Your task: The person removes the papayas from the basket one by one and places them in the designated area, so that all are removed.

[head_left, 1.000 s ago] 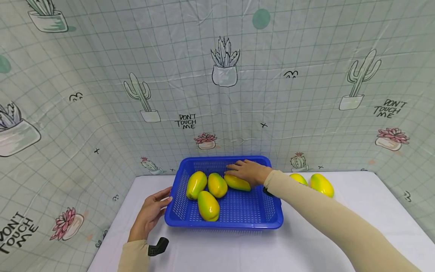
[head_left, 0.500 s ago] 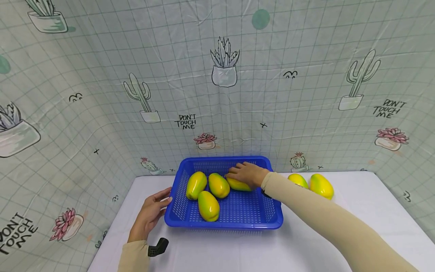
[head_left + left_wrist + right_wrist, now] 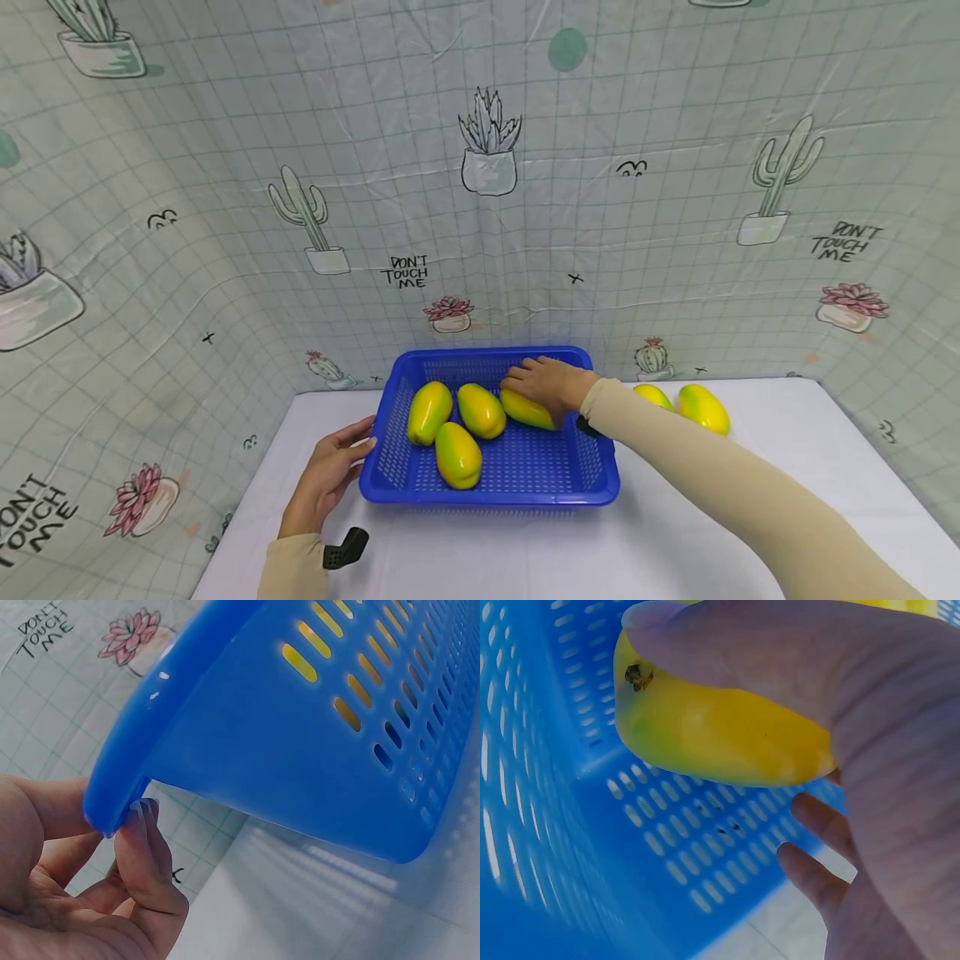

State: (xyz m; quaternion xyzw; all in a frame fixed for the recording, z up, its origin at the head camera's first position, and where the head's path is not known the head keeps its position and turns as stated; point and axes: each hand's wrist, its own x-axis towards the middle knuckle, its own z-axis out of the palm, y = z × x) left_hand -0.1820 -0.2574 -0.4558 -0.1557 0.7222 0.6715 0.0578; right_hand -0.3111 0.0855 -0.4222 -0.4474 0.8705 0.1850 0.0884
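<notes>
While my right hand (image 3: pixel 550 385) lies over the yellow-green plastic mango (image 3: pixel 528 409) at the back right of the blue perforated plastic basket (image 3: pixel 491 492), I judge this to be the setting-down step. The wrist view shows the thumb across the top of that fruit and the fingers below it, so the grip is wrapped round the mango, which sits low against the basket's slotted wall.

To do it well, I would let the fruit settle on the basket floor before loosening the grip, and lay it beside the three yellow-green mangoes (image 3: pixel 457 417) lying to its left rather than on top of them.

My left hand (image 3: pixel 326 477) rests on the white tabletop (image 3: pixel 675 533) with its fingertips (image 3: pixel 142 825) relaxed against the basket's left rim; I would hold it there to steady the basket.

Two more yellow mangoes (image 3: pixel 693 406) lie on the tabletop, right of the basket.
</notes>
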